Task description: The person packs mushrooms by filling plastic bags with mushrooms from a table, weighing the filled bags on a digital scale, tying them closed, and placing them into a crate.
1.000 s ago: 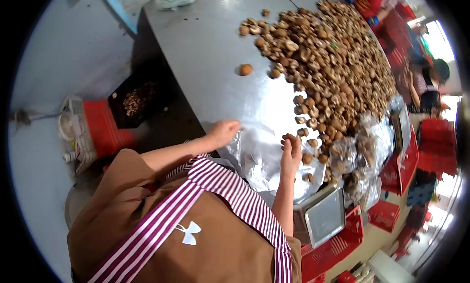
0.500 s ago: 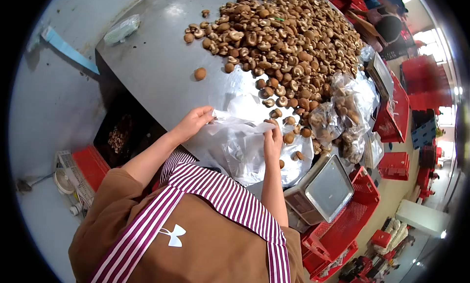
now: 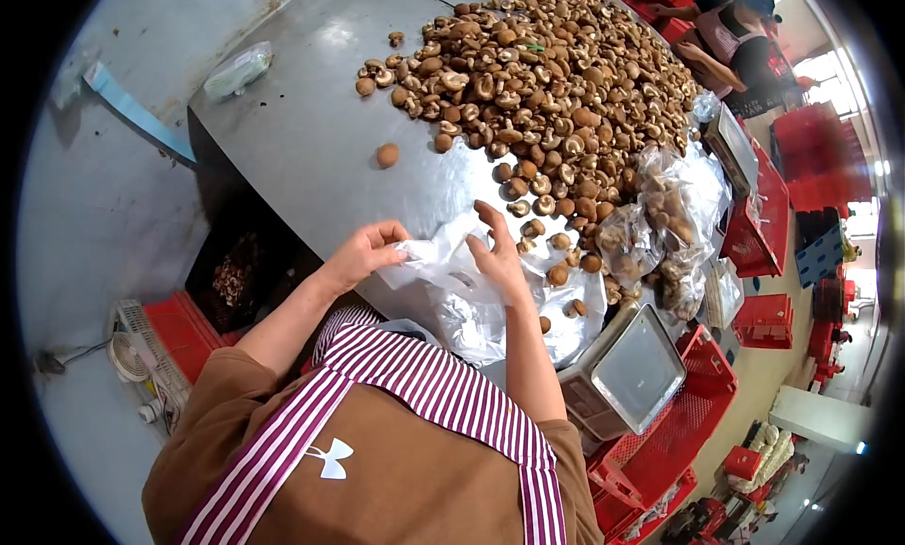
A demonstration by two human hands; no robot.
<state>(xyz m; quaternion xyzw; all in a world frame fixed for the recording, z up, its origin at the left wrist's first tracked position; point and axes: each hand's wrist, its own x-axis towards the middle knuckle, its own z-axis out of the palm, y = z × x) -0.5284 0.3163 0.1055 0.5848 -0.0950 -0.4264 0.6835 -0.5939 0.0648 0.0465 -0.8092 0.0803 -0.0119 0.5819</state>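
Observation:
My left hand (image 3: pixel 363 255) pinches the edge of a thin, clear plastic bag (image 3: pixel 443 262) near the front edge of the metal table (image 3: pixel 311 121). At the bag's other side my right hand (image 3: pixel 498 257) has its thumb and fingers spread, its palm beside the crumpled plastic. More clear plastic lies beneath and to the right. A large heap of brown mushrooms (image 3: pixel 566 92) covers the far part of the table, and several loose ones lie just beyond my right hand.
Filled mushroom bags (image 3: pixel 669 215) rest right of the heap. A scale with a metal top (image 3: pixel 639 368) stands near my right forearm, beside red crates (image 3: pixel 674 432). A clear packet (image 3: pixel 238 71) lies at the table's left. A person in a cap (image 3: pixel 740 36) stands at the far right.
Both hands have moved onto the plastic since the first frame. Between the last two, my right hand has let go of the bag's edge and spread its fingers, moving slightly left.

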